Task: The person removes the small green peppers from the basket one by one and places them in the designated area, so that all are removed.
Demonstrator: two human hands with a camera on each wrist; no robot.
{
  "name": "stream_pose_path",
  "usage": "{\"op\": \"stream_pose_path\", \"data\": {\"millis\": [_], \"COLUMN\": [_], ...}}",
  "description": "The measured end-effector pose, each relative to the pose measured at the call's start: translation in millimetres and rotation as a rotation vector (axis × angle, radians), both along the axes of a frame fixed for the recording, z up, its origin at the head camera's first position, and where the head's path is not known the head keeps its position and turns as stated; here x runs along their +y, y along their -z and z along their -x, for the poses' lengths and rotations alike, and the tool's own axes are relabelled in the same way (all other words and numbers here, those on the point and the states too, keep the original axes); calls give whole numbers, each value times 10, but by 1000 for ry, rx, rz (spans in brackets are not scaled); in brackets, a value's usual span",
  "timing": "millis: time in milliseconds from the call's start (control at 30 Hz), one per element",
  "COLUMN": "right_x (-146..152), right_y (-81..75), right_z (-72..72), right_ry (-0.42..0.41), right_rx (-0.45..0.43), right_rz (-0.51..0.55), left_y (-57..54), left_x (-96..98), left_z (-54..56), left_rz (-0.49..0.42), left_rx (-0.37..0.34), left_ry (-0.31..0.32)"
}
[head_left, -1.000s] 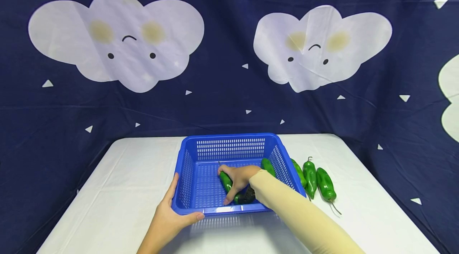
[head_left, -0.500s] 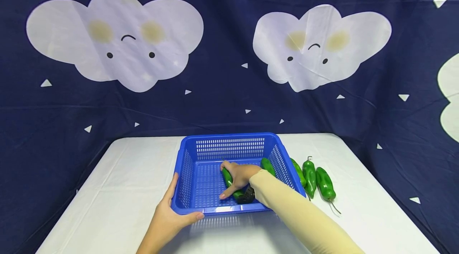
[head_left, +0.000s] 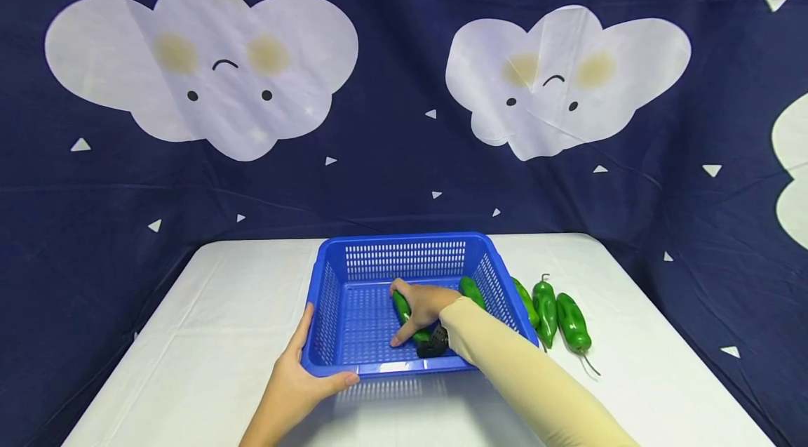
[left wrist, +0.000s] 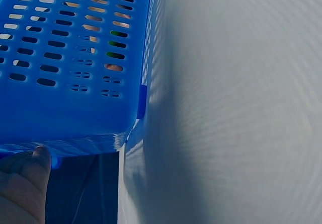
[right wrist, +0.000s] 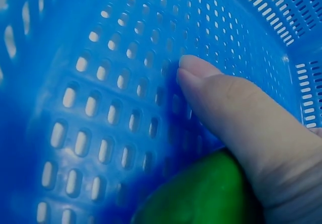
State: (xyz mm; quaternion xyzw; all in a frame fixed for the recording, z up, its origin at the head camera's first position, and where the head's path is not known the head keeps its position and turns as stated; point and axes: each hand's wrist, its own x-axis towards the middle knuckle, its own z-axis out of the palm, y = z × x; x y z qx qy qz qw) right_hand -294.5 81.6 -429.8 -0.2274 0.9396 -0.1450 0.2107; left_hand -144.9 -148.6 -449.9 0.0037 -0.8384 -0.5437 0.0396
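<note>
A blue plastic basket (head_left: 396,367) with slotted walls stands on the table. My left hand (head_left: 301,382) holds its front-left corner, thumb at the front rim and fingers along the left wall. In the left wrist view the thumb (left wrist: 37,171) shows beside the basket wall (left wrist: 60,108). Inside the basket, my right hand (head_left: 421,307) grips a long green pepper (head_left: 401,308) from above, fingers over its far end. Up close, the right thumb (right wrist: 236,103) stretches over the basket floor beside the glossy pepper (right wrist: 201,194). The palm hides part of the pepper.
Another green pepper (head_left: 471,290) lies inside the basket by its right wall. Outside, to the right, several more peppers lie on the white tablecloth, among them one upright in view (head_left: 546,312) and one with a long stem (head_left: 573,323). A dark blue cloud-print curtain (head_left: 404,208) hangs behind.
My right hand and the pepper under it have shifted slightly to the right and away from the front rim. The left hand stays at the basket corner.
</note>
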Motion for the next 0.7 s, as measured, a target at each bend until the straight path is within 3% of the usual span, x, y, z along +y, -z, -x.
{"op": "stream_pose_path", "data": {"millis": [700], "right_x": [17], "right_y": [40], "right_z": [88], "right_ry": [13], "right_rx": [-17], "right_rz": [-18], "left_y": [-1], "left_x": [-1], "left_z": [6], "left_rz": [-6], "left_rx": [-18], "left_ry": [-2]}}
